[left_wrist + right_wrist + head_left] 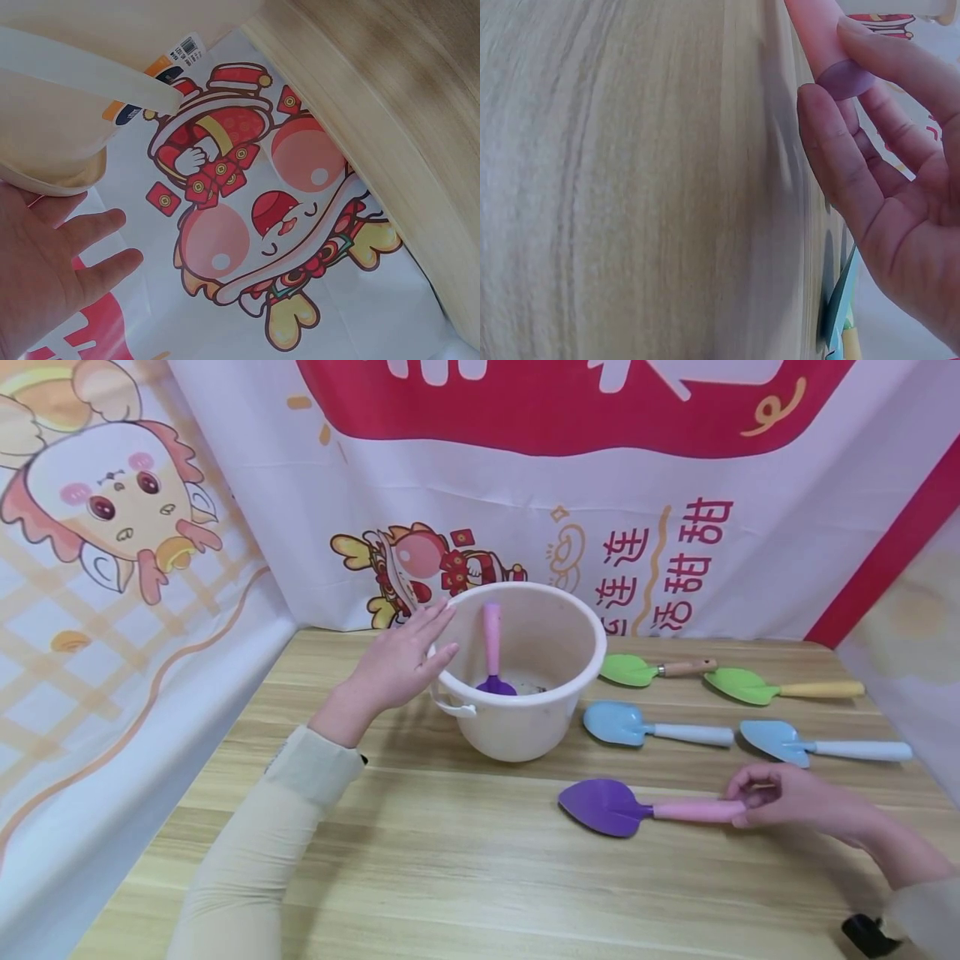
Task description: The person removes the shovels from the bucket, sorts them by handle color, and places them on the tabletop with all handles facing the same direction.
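Note:
My left hand (397, 660) rests on the left rim of a white plastic bucket (517, 727), its fingers fairly straight. Inside that bucket a purple trowel with a pink handle (492, 639) leans upright. On the right, my right hand (802, 802) pinches the handle end of a second purple trowel (603, 807). Its blade points left, toward the bucket's front. From the right wrist view, the thumb and fingers are around the tip of the pink handle (821, 34). The left wrist view has the fingers (97, 277) under the bucket's rim (67, 184).
Right of the bucket lie two green trowels (628, 670) (742, 686) with wooden handles. Nearer are two light blue shovels (613, 724) (772, 739) with pale handles. All are on the wooden table (450, 877). A printed cloth (300, 527) hangs behind.

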Demonstrator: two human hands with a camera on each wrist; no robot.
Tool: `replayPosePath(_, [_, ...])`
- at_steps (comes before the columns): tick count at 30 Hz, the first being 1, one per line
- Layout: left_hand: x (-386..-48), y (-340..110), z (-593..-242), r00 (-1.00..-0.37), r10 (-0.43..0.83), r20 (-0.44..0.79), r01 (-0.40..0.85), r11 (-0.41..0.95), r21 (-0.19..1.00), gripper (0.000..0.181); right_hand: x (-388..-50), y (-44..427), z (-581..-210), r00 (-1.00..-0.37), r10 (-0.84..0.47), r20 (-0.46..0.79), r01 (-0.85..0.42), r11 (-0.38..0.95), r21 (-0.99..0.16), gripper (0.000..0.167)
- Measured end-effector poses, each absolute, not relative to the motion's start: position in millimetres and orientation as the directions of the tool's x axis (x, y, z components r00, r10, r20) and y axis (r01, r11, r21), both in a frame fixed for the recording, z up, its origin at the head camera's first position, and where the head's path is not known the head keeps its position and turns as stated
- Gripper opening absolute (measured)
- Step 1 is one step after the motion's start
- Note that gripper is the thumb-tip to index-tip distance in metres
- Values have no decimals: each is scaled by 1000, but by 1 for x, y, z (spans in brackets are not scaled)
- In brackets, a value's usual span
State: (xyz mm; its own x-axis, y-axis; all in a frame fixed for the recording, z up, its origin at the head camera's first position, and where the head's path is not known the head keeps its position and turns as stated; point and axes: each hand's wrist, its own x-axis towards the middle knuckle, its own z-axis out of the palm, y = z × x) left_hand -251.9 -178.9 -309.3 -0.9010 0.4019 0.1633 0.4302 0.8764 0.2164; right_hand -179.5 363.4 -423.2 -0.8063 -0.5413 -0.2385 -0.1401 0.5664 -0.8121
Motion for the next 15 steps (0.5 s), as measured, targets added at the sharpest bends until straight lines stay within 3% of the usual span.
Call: replayPosePath(15, [-252,-179,-308,-909,389,149,414,880,231,67,-189,371,-416,-744,-615,-262,-130,517,-846,22])
